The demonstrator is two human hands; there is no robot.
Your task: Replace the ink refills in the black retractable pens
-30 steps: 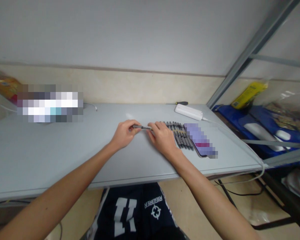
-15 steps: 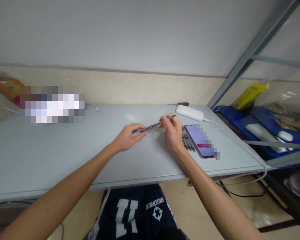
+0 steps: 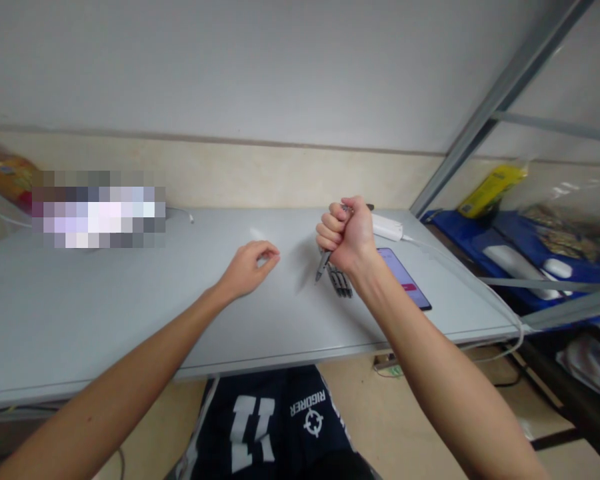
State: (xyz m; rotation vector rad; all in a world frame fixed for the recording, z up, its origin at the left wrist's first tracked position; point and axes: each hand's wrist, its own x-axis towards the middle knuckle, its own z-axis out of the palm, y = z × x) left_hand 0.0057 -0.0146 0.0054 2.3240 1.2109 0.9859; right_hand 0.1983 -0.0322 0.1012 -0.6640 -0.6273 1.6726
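My right hand [image 3: 347,233] is closed in a fist around a grey pen [image 3: 322,265]. The pen's pointed end sticks out below the fist, tilted down toward the desk; most of its barrel is hidden by the fingers. Just under that hand, several similar pens [image 3: 341,281] lie side by side on the grey desk [image 3: 205,253]. My left hand [image 3: 253,267] rests on the desk to the left, its fingers loosely curved and thumb apart, with nothing visible in it.
A phone [image 3: 405,277] lies right of the pens, partly behind my right forearm. Behind it sits a white power strip [image 3: 387,227] with a cable running off the desk's right side. A blurred-out bright object [image 3: 100,210] stands at the left. Metal frame bars [image 3: 500,107] rise at the right.
My left hand has let go of the pen and drawn slightly left. My right hand has turned into a fist around the pen, which now points downward.
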